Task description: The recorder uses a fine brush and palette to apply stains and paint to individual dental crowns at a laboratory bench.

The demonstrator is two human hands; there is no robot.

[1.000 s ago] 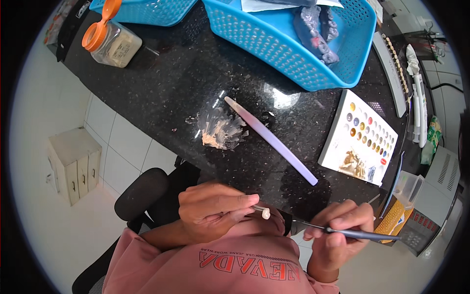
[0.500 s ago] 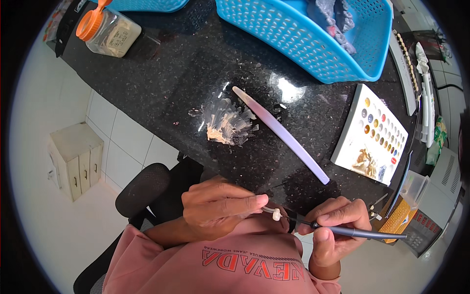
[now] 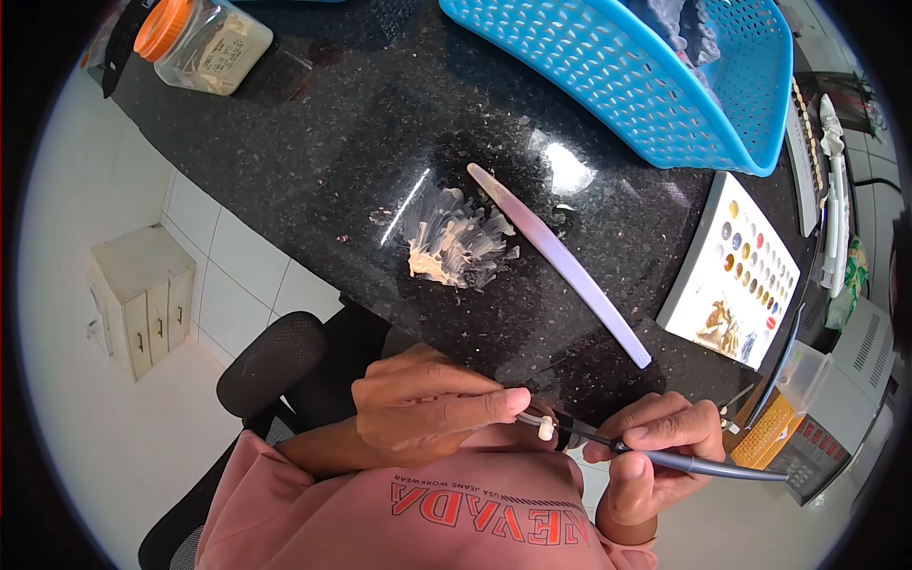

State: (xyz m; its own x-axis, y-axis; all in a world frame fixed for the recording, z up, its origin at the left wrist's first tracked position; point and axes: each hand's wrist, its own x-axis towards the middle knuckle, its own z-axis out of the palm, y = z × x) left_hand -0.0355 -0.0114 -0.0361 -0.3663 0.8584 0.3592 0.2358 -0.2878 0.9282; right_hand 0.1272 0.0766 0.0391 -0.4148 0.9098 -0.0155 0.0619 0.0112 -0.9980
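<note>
I see the counter (image 3: 313, 161) ahead w/ a smear of paste (image 3: 454, 249) mid-counter, long flat stick (image 3: 560, 261) lying just right of it. Basket (image 3: 608, 76) sits behind, far edge; jar (image 3: 201, 43) far left. Palette card (image 3: 731, 275) is right of the stick. Small cabinet (image 3: 141, 294) on the floor, left, chair (image 3: 275, 366) btwn it & me.

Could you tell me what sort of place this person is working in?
Probably a dental laboratory bench: a tooth-like piece on a pin is worked with a fine brush, beside a colour palette and creamy paste on the black counter.
</note>
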